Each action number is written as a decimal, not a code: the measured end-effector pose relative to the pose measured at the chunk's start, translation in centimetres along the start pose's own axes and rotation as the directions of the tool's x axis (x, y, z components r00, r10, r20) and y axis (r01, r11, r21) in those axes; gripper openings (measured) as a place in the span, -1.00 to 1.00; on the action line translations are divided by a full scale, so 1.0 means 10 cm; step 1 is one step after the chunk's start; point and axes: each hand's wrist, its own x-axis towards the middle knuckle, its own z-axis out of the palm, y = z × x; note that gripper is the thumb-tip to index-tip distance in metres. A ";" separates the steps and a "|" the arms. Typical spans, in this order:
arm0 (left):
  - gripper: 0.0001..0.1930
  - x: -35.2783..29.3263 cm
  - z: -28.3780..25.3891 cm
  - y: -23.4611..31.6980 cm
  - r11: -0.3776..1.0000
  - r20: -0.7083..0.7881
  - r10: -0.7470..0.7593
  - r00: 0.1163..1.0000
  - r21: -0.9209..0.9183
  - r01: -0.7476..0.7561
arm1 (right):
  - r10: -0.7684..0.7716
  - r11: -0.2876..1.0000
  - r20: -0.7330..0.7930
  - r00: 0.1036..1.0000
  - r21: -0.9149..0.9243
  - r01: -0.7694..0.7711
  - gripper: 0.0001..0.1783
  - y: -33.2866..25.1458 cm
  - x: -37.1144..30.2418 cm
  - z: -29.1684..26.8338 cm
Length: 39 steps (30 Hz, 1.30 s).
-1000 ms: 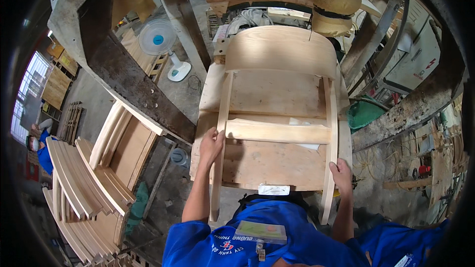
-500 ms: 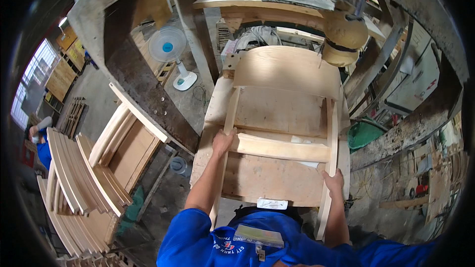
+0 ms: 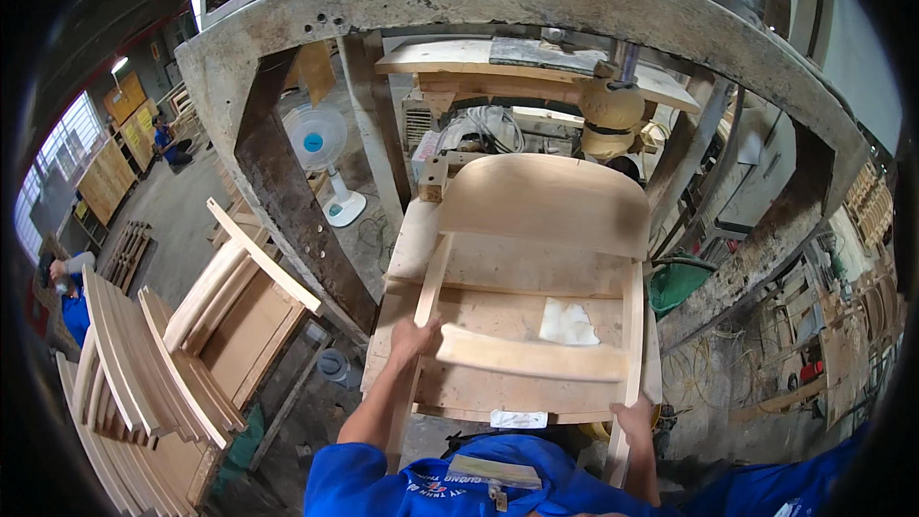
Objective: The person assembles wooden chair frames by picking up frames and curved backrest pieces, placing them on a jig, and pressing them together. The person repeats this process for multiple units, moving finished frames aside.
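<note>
A pale wooden chair back frame lies over a plywood-topped work table. It has a wide curved top panel, two long side posts and a curved cross rail. My left hand is wrapped round the left post, beside the end of the cross rail. Lower down on the other side, my right hand grips the right post. The posts' lower ends reach past the table's front edge to my body. Through the frame, a torn white scrap shows on the table top.
A heavy metal machine frame arches over the table's far side, with a yellowish wrapped cylinder hanging beneath. To the left stand stacked curved wooden parts and a white fan. A green net hangs at right. Other people are at far left.
Both hands have drawn the chair back frame toward me across the table. More of the white scrap now shows beyond the cross rail. My view has also tilted up.
</note>
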 end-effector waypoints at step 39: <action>-0.65 -2.37 -0.25 -1.72 0.663 0.009 0.565 0.825 -0.600 -0.448 | 0.312 0.947 -0.723 0.616 0.288 -0.142 -0.48 1.51 -4.74 0.88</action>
